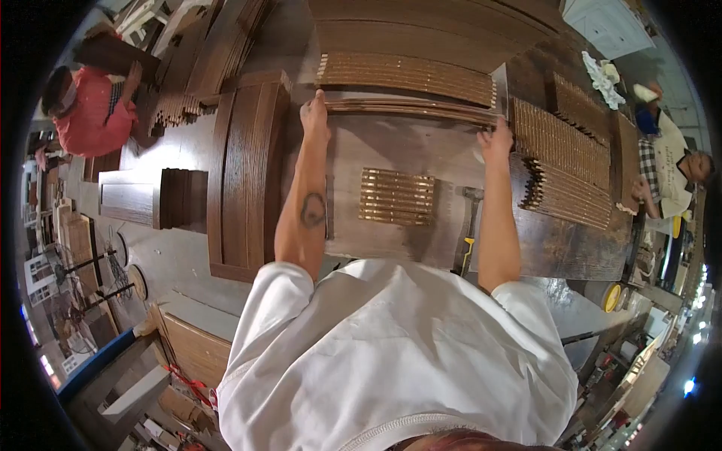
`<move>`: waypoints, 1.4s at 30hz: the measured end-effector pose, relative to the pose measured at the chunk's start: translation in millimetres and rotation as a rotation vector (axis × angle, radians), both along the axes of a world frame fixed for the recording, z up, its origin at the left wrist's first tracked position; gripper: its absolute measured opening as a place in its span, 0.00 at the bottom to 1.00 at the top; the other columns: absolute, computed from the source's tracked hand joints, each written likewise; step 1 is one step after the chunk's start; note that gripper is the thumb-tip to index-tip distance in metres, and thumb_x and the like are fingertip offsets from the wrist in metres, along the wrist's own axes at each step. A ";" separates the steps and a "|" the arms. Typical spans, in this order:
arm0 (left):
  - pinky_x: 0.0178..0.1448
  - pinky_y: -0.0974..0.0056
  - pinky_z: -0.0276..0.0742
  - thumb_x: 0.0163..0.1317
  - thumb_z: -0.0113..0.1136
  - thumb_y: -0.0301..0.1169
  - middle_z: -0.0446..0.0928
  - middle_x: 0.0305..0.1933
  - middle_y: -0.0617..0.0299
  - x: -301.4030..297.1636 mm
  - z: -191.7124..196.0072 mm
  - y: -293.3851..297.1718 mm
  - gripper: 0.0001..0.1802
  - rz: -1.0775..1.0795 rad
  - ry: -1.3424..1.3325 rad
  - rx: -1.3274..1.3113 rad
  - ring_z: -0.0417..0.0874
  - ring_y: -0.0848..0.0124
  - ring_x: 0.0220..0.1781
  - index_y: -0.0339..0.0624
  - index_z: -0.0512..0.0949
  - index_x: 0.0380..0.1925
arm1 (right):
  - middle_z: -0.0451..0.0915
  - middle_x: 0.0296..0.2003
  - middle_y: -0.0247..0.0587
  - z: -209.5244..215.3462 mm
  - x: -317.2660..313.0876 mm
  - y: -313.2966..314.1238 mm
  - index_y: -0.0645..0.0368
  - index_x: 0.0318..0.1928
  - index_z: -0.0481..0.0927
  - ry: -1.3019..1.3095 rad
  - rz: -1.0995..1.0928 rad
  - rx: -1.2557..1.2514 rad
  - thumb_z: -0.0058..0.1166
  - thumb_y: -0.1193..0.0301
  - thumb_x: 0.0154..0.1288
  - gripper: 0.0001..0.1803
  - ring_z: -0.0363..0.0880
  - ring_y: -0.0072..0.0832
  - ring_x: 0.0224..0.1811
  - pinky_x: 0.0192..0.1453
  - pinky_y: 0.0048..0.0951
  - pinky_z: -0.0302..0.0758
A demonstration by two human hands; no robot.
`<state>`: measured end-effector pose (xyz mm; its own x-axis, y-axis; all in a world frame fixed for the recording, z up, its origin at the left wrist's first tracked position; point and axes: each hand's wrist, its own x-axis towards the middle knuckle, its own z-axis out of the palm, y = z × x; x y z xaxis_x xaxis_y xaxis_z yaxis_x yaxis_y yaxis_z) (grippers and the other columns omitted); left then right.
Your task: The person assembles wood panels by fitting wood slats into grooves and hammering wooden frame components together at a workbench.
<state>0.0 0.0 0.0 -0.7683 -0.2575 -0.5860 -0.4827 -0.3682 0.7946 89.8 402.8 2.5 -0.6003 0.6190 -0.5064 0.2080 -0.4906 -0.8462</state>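
Observation:
Out at arm's length, my left hand [315, 116] and my right hand [496, 140] grip the two ends of a thin stack of long brown wooden boards [414, 110]. Their edges face me, just above the worktable [346, 154]. Right behind it stands a larger pile of dark brown boards [406, 75]. Nearer to me, between my forearms, lies a block of short brown wooden strips [396, 197] set side by side. A hammer [471, 207] with a yellow part on its handle lies beside my right forearm.
To the right are rows of narrow brown wooden pieces [560, 139]. Dark framed panels [248, 177] lie on the left. One person in red [94, 113] holds a board at far left; another person [673, 161] stands at far right. A white cloth [603, 81] lies at the upper right.

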 end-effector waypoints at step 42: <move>0.64 0.56 0.67 0.57 0.67 0.38 0.69 0.61 0.41 200.5 -41.6 37.2 0.54 -0.554 0.558 -0.475 0.72 0.48 0.61 0.40 0.40 0.72 | 0.78 0.24 0.46 294.5 23.4 -161.2 0.62 0.39 0.72 1.007 0.588 0.434 0.65 0.48 0.56 0.29 0.80 0.35 0.26 0.38 0.45 0.83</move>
<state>200.5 37.2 -41.6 -0.9934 0.1134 -0.0197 0.0065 0.2258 0.9741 113.2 241.6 296.9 -0.8454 0.1261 0.5191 -0.5341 -0.1832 -0.8253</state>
